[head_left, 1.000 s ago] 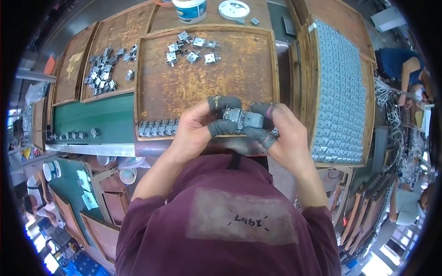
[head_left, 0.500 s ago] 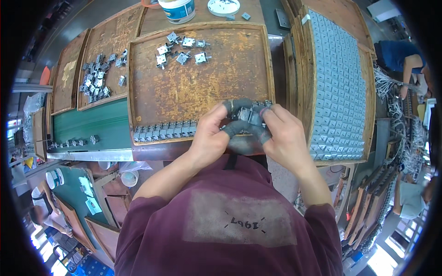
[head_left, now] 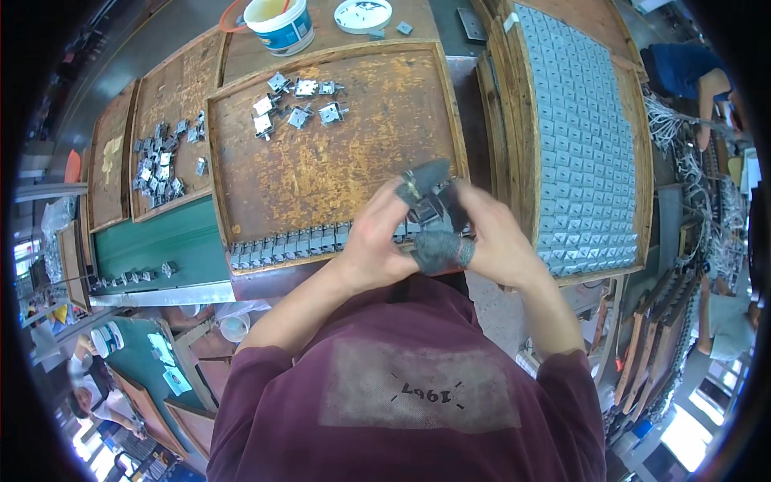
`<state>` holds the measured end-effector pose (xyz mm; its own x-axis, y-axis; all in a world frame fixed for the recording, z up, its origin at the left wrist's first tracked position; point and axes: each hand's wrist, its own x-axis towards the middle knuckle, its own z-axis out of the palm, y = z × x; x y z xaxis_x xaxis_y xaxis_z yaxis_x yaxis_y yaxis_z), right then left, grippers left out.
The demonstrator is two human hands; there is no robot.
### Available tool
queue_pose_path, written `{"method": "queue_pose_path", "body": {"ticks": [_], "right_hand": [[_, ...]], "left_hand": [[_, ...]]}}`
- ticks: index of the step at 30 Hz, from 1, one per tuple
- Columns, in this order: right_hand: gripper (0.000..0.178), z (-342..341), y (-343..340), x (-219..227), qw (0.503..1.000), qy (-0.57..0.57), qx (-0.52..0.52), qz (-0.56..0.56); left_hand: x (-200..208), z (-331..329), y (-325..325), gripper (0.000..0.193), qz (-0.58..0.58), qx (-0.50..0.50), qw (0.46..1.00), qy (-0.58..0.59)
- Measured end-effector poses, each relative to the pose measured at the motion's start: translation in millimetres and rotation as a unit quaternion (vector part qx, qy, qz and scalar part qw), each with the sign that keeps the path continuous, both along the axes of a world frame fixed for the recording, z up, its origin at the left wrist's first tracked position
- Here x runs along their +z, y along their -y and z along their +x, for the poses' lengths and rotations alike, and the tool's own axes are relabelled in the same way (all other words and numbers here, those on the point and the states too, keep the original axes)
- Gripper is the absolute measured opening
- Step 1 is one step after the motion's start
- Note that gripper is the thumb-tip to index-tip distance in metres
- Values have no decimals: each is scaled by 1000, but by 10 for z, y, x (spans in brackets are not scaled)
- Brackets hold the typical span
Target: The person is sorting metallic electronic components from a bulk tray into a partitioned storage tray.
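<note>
My left hand (head_left: 379,237) and my right hand (head_left: 496,234) meet over the front right part of a shallow wooden tray (head_left: 321,173). Grey coverings wrap the fingertips of both. Between them they grip a small boxy metal part (head_left: 426,210), partly hidden by the fingers and slightly blurred. Along the tray's front edge runs a tight row of similar metal parts (head_left: 293,243), its right end covered by my hands. Toward the back of the tray, several loose metal parts (head_left: 299,117) lie scattered, some with a short shaft sticking out.
Right of the tray, a raised wooden tray (head_left: 536,173) holds dense rows of silvery parts. A heap of parts (head_left: 161,165) fills another tray at left, behind a green surface (head_left: 157,241). A white-and-blue bucket (head_left: 281,28) and round white lid (head_left: 363,14) stand behind. Other people work at both sides.
Both hands still hold the metal part and have turned it, shifting their fingers around it. The whole view has swung slightly, moving the trays leftward in the picture.
</note>
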<state>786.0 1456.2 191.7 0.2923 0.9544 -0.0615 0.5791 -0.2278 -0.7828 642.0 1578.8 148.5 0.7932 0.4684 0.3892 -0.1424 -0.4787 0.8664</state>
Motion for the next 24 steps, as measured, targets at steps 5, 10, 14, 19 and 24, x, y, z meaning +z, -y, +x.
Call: {"method": "queue_pose_path", "body": {"ticks": [5,10,14,19,24], "right_hand": [[50,48,98,-22,998,-57,-3,-21],[43,231,198,63,996,35,50,-60],[27,988,406,214,977,97,-191,9],[21,2884,1111,81,829,233,-500,98],[32,3825,1278,-368,860,-35,-505,67]], "left_hand": [[-12,48,38,68,74,-36,996,30],[-180,139,-10,54,161,-86,983,16],[-383,193,-239,47,59,-8,986,-156],[-1041,111,-710,52,-120,-15,952,-281],[-1095,364,-762,56,-218,-141,886,-384]]}}
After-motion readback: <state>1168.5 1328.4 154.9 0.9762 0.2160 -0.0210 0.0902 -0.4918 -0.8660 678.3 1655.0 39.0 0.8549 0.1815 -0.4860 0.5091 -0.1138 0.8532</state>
